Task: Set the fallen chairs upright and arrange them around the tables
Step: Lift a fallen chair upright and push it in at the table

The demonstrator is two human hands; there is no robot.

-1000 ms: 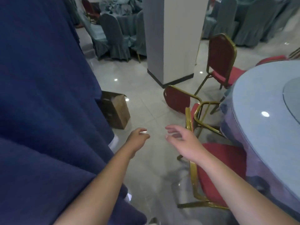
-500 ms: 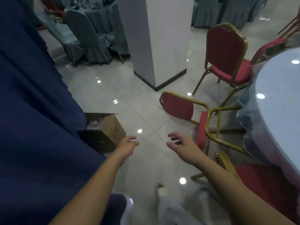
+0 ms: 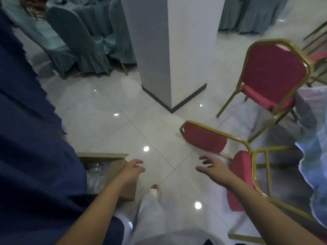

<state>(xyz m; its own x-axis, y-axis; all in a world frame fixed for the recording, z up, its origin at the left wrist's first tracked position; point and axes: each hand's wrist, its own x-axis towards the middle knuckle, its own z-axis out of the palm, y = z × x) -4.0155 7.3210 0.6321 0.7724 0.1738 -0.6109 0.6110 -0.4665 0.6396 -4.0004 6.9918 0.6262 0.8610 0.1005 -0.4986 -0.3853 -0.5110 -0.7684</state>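
Lying on its side on the glossy white floor, the fallen chair is seen right of centre, just beside a table draped in pale cloth. Its red padded back is turned to the left, its red seat is tipped on edge, and its gold metal legs are pointed right, towards the table. The right hand is held close to the seat, fingers spread and loosely bent, with nothing grasped. The left hand is held out in front of an opened cardboard box, fingers relaxed and likewise empty. A matching upright chair is set farther back at right, near a white pillar. The left side is filled by dark blue cloth, and grey-covered chairs are grouped at far left.
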